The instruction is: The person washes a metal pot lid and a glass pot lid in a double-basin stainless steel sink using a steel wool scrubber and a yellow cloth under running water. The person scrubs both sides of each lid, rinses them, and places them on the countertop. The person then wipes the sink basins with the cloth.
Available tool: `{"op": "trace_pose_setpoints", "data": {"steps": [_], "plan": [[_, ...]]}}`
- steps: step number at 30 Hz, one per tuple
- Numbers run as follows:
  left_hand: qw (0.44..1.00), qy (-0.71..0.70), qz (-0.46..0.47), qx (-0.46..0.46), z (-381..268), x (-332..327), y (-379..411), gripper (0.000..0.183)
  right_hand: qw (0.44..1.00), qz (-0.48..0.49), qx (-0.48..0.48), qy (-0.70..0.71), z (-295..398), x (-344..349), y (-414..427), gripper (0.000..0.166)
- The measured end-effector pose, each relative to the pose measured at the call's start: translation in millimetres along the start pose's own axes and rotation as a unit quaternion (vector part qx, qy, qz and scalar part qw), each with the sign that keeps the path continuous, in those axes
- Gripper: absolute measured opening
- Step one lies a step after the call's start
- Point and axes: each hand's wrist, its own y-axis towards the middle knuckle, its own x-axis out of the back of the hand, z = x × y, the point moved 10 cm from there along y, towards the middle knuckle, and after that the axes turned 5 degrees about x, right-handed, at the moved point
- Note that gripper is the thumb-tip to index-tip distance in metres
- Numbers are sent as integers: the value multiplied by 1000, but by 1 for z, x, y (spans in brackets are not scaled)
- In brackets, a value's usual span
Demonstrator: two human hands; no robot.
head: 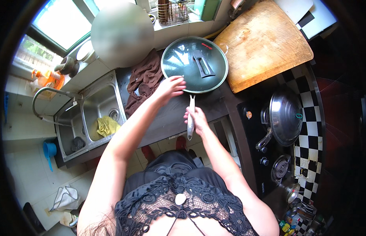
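A pan with a metal handle [191, 113] stands on the dark counter under a glass lid [183, 63]. The lid has a steel rim and a black upright handle [204, 66]. My right hand [197, 119] is closed around the pan's handle. At the lid's lower left edge is my left hand [172, 88], its fingers slightly bent and apart; whether they touch the rim cannot be told. Beside the pan, on the left, lies a crumpled brown cloth [146, 76].
A double steel sink [119, 97] with a yellow cloth [107, 126] is on the left. A wooden cutting board [259, 44] lies at the upper right. On the right, a gas stove [251, 141] carries a lidded metal wok [284, 118]. A wire basket [172, 13] stands on the sill.
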Motion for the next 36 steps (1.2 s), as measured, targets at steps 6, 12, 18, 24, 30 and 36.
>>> {"op": "trace_pose_setpoints", "data": {"steps": [6, 12, 18, 24, 30, 36], "plan": [[967, -228, 77, 87, 7, -92, 115, 40, 999, 28, -14, 25, -7, -18, -10, 41], [947, -315, 66, -16, -2, -94, 131, 22, 999, 38, -8, 32, 2, -15, -3, 34], [963, -193, 167, -89, -72, -59, 9, 39, 993, 63, -16, 98, 3, -18, 9, 26], [981, -167, 40, -95, -98, 57, -181, 37, 999, 35, 19, 11, 11, -16, 16, 24], [980, -93, -159, -76, -45, 186, -294, 33, 999, 32, 38, -16, 26, -12, -17, 21], [965, -187, -166, -76, -6, 293, -326, 33, 999, 29, 44, 2, 7, -23, -143, 19]]}}
